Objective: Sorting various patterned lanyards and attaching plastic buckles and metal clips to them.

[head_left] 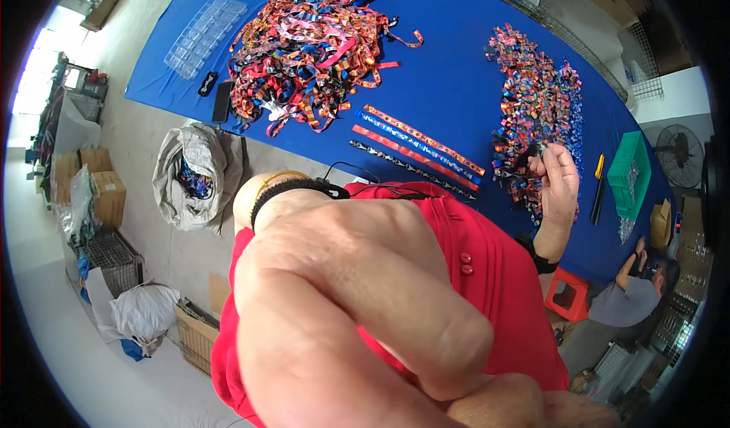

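Observation:
My left hand [357,268] is raised very near the camera and fills the lower middle of the view. Its fingers bend toward the lower edge, and their tips are hidden. A black braided band and a yellow bangle circle that wrist. My right hand [560,177] is over the right part of the table, thumb and fingers pinched together. Something small and dark at its fingertips cannot be made out against a long heap of folded printed straps [525,85]. Several printed straps [418,139] lie straight, side by side, left of this hand.
A blue-covered table [449,55] carries a large tangled strap pile [304,63], a clear compartment box [205,36], a black phone [222,102] and a green bin [630,173]. A white sack [190,173] stands left. Another person [627,299] sits right, near a red stool [566,295].

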{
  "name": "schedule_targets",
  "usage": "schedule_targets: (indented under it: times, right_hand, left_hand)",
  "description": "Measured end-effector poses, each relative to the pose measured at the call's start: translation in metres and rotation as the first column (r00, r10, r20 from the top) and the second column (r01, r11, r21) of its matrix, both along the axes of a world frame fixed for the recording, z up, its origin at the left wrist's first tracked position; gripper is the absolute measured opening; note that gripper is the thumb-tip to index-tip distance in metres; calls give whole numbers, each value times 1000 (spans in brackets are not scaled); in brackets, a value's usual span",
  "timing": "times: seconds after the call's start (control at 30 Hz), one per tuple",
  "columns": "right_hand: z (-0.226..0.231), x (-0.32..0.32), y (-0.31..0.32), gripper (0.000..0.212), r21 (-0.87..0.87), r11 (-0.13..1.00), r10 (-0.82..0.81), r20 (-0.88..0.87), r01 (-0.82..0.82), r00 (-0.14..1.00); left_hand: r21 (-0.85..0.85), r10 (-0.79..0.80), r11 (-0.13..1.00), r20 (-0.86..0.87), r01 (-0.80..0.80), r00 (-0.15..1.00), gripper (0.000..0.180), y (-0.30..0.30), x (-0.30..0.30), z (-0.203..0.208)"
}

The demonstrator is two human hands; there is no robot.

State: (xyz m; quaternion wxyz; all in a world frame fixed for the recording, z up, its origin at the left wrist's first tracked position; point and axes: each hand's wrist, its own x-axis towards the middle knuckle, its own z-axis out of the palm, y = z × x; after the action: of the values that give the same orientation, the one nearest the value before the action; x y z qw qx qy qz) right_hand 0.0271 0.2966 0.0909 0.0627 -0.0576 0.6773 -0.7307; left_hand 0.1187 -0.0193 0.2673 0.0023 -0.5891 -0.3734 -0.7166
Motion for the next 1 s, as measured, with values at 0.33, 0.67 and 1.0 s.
schedule_targets:
  times: [0.33, 0.67, 1.0]
  right_hand:
    - [1, 12, -24, 13, 13, 997, -77, 11, 77, 997]
    - [-1, 37, -48, 14, 5, 983, -183, 20, 183, 983]
    - [-11, 58, -67, 11, -25, 971, -238, 14, 238, 971]
  left_hand:
    - [157, -69, 986, 120, 50, 990, 19, -26, 0, -21]
    - [132, -144, 983, 90, 131, 986, 13, -56, -19, -10]
    - [132, -413, 903, -3, 409, 911, 24, -72, -30, -17]
